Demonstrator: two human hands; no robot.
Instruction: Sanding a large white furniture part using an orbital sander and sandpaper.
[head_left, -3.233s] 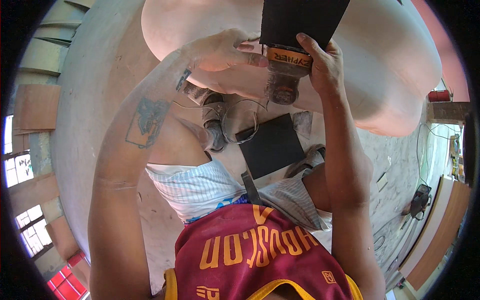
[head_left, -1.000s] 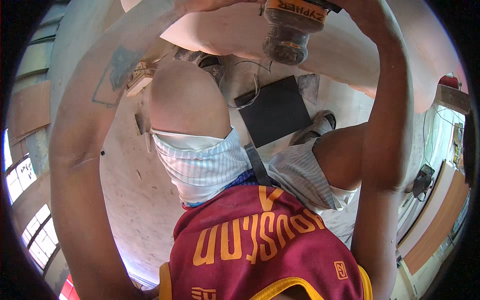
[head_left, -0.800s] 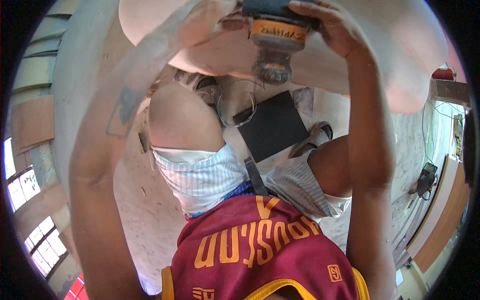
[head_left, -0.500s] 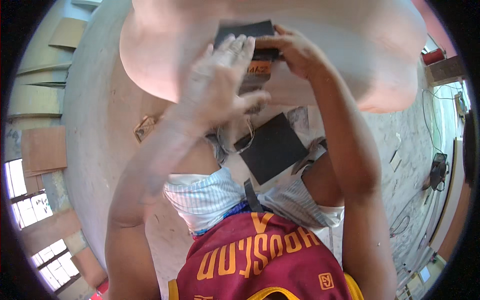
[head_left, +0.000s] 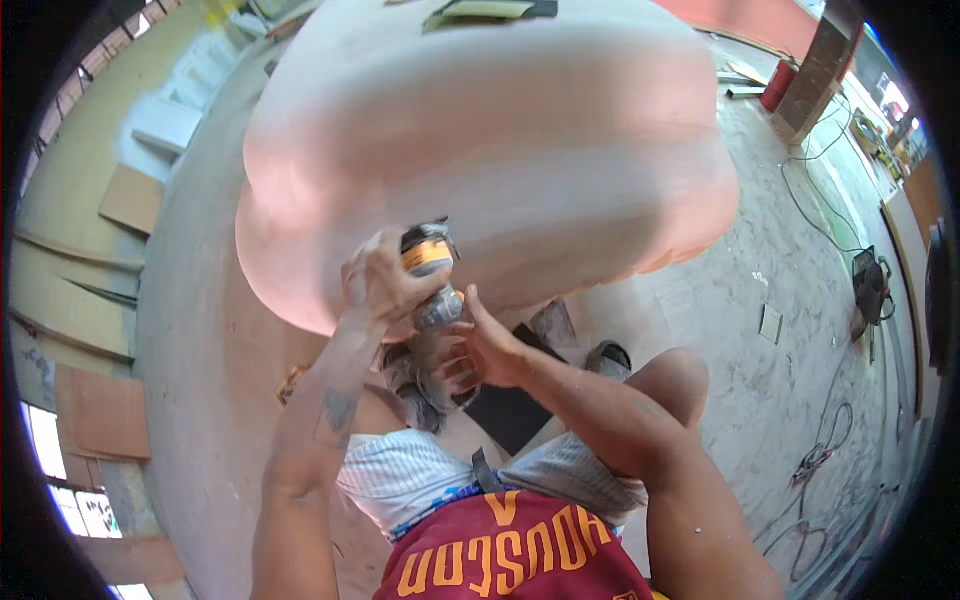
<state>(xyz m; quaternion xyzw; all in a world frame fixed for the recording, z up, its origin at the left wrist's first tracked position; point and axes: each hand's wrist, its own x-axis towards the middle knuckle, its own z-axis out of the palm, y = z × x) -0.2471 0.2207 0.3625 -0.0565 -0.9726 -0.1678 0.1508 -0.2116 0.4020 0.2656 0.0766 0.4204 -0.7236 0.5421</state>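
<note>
My left hand (head_left: 385, 275) is closed around the body of a power sander (head_left: 428, 255), grey and black with an orange band. The sander is held tilted at the near edge of a large, rounded, pink and grey smoothed form (head_left: 500, 130). My right hand (head_left: 485, 345) is beside the sander's lower end, its thumb raised and fingers spread; whether it touches the tool is hard to tell. Below, between my feet, a black square sheet (head_left: 510, 410) lies on the floor, partly hidden by my right hand and forearm.
Dark and pale green flat pieces (head_left: 490, 12) rest on top of the form. To the right, a black tool case or bag (head_left: 872, 280) and a loose cable (head_left: 825, 440) lie on the floor. Boards (head_left: 100, 410) lean along the left wall. A red cylinder (head_left: 778, 85) stands by a post.
The sander has come down closer to my body. My right hand has left its black flat pad for the lower end, while my left hand has gone from laid over it to gripping it.
</note>
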